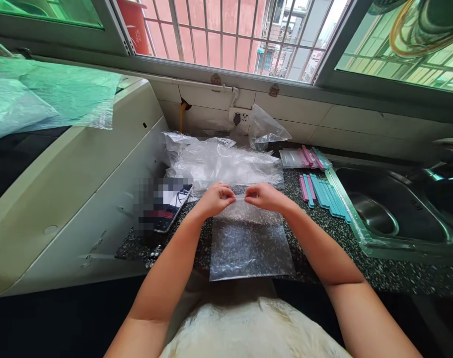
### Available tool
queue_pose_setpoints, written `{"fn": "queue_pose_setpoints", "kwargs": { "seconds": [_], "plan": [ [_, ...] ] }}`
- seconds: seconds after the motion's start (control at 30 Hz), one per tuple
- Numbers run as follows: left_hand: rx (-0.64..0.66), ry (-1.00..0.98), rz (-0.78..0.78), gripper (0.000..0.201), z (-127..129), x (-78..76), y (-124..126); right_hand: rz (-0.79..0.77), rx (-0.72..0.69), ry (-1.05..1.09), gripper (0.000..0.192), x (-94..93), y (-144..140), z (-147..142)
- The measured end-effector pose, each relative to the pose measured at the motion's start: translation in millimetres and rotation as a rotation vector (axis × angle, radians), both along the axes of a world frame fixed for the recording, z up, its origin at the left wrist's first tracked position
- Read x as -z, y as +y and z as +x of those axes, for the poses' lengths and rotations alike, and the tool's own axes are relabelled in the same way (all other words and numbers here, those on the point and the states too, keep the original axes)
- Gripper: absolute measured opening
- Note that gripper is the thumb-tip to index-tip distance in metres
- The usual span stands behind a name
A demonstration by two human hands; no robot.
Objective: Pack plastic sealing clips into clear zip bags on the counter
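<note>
A head-worn camera looks down at a dark speckled kitchen surface below a barred window. Two bare forearms reach in from the bottom edge. The left hand and right hand meet near the middle of the view, each grip pressed together, pinching the top edge of a clear plastic bag. The bag lies flat on the surface, its lower edge reaching the front rim, its top edge lifted slightly between the fingertips.

Just behind the hands lies a crumpled heap of more clear plastic bags. To the right of it, a row of pink and teal sealing sticks lies side by side on the surface, with another small bundle of sticks farther back. A steel sink sits at the right, just beside the sticks. A phone, partly blurred, rests left of the left hand. A pale appliance fills the left side.
</note>
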State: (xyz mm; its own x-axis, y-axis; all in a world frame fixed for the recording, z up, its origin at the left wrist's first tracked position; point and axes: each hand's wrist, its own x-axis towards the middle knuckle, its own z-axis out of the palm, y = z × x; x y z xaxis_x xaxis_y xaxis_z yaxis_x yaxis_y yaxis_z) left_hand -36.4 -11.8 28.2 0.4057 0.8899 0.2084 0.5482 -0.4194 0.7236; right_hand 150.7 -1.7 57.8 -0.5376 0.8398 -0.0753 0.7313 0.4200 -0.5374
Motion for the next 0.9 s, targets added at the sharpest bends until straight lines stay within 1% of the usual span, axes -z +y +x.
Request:
{"fn": "queue_pose_setpoints", "kwargs": {
  "seconds": [0.23,0.37,0.5,0.6,0.77,0.9],
  "plan": [
    [-0.012,-0.015,-0.021,0.011,0,-0.8,0,-0.017,0.001,0.011,0.014,-8.9,2,7],
    [-0.019,-0.009,-0.025,0.011,-1,-0.9,1,-0.008,-0.01,-0.032,0.014,-13.3,4,13],
    [-0.051,0.033,-0.032,0.011,0,0.6,1,0.045,-0.032,-0.109,0.013,-12.7,5,12],
    [-0.087,0.115,-0.024,0.01,0,2.7,1,0.103,-0.053,-0.151,0.014,-10.9,4,9],
    [-0.136,0.282,0.096,0.014,2,9.3,3,0.182,-0.035,-0.231,0.014,-6.7,4,5],
    [-0.159,0.354,0.176,0.016,4,12.5,2,0.242,-0.037,-0.254,0.015,-3.8,5,3]
  ]
}}
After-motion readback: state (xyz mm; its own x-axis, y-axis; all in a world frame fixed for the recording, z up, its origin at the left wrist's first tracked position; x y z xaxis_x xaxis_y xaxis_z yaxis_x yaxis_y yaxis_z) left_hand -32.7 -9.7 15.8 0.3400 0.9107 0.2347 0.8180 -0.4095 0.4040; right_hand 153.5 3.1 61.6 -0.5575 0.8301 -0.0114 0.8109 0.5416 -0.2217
